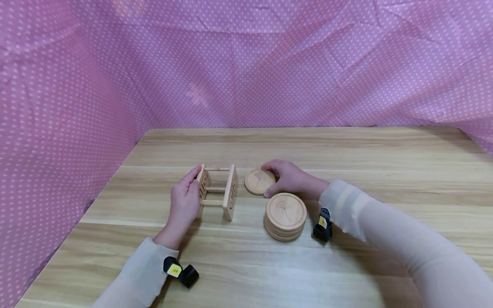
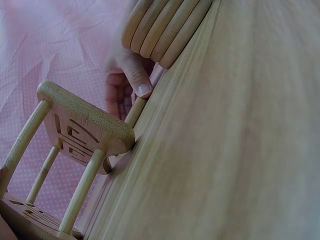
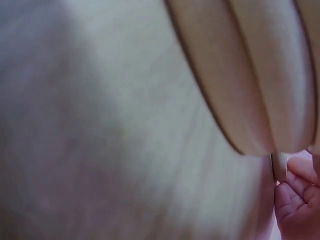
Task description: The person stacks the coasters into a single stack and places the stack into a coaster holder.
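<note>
My left hand (image 1: 185,200) grips the near-left side panel of a small wooden coaster holder (image 1: 230,192), which stands on the table with round rods joining its two cut-out panels. Just right of the holder, a single round wooden coaster (image 1: 257,182) with an engraved leaf lies flat. Thumb and fingers of my right hand (image 1: 289,177) hold this coaster by its right edge. In the left wrist view the coaster (image 2: 134,112) shows edge-on beside the right thumb. A stack of several coasters (image 1: 286,214) sits nearer to me, below the right hand; it hides part of that hand in the right wrist view.
The wood-grain table (image 1: 346,154) reaches back to a pink dotted cloth (image 1: 246,77) that hangs behind and along the left side. Black wrist cameras (image 1: 322,226) are strapped at both sleeves, the right one close to the coaster stack.
</note>
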`<state>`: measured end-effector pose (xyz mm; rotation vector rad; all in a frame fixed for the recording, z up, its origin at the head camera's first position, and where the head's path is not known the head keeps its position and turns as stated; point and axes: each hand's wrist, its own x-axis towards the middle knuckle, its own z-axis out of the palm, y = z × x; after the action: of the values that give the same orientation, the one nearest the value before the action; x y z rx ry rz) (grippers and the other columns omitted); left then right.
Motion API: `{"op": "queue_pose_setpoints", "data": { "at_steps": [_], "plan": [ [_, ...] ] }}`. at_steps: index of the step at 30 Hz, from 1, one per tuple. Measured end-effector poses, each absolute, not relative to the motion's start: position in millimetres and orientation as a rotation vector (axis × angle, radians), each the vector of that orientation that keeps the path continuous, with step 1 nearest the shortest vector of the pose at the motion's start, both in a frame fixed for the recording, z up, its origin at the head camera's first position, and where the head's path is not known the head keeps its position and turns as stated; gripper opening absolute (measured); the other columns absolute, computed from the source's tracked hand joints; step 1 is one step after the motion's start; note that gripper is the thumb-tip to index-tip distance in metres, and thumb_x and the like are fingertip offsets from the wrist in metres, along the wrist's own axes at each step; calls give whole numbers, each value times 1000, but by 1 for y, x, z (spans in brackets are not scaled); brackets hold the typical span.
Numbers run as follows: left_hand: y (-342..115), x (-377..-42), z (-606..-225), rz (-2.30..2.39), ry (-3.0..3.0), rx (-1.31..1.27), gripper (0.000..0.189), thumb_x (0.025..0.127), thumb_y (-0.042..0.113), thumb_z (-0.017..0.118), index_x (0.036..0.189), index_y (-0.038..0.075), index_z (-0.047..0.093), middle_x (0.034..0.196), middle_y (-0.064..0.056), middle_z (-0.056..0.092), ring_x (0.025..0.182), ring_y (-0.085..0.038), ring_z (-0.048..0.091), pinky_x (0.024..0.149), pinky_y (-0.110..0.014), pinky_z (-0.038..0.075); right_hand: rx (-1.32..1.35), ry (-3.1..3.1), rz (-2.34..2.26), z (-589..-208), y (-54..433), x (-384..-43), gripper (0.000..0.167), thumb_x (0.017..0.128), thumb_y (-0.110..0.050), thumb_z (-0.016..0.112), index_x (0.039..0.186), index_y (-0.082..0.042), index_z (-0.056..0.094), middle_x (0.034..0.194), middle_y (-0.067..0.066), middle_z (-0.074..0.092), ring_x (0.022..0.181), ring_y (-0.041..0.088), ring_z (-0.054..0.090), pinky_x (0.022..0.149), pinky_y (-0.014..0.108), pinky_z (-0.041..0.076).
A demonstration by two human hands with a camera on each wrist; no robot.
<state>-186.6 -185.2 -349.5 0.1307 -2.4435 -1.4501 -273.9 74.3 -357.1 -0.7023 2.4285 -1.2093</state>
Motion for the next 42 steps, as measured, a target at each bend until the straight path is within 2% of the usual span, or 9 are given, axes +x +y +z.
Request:
{"op": "queue_pose_setpoints", "data": {
  "at_steps": [7,11,15,23,33,42],
  "plan": [
    [-185,-186,-350,-1431,-2440,132,41,95,6,35,133,6,51,134,-14,50,105,-25,54,81,-35,47,-765,2508,-1084,-359,75,-277,86,63,-19,85,135,1,43,130,16,47,119,28,44,105,40,32],
    [-185,-186,-350,-1433,-2432,128,41,94,5,36,132,5,51,133,-15,51,107,-24,53,84,-35,47,-780,2532,-1033,-358,76,-277,88,63,-22,85,136,2,41,130,16,46,120,28,43,105,40,32],
    [-185,-186,-350,-1438,-2425,122,41,94,4,36,132,3,51,133,-15,50,113,-24,50,92,-40,44,-782,2551,-1011,-357,76,-276,88,62,-23,85,135,3,43,126,16,47,115,28,45,103,40,34],
    [-184,-186,-351,-1438,-2420,121,40,94,4,36,131,3,51,133,-15,50,116,-23,49,97,-40,41,-806,2634,-942,-357,76,-275,84,58,-28,86,126,6,50,119,19,52,109,30,49,99,42,37],
    [-184,-185,-350,-1433,-2411,109,41,94,3,36,131,3,52,132,-15,51,113,-23,50,93,-40,43,-777,2666,-956,-359,79,-276,77,54,-30,87,115,5,55,106,15,58,98,26,51,90,40,42],
    [-184,-185,-352,-1429,-2403,93,40,93,3,37,130,3,53,131,-16,51,117,-24,49,96,-41,43,-661,2646,-1039,-360,82,-276,75,53,-28,84,115,1,54,104,11,58,96,23,51,89,38,42]
  ]
}}
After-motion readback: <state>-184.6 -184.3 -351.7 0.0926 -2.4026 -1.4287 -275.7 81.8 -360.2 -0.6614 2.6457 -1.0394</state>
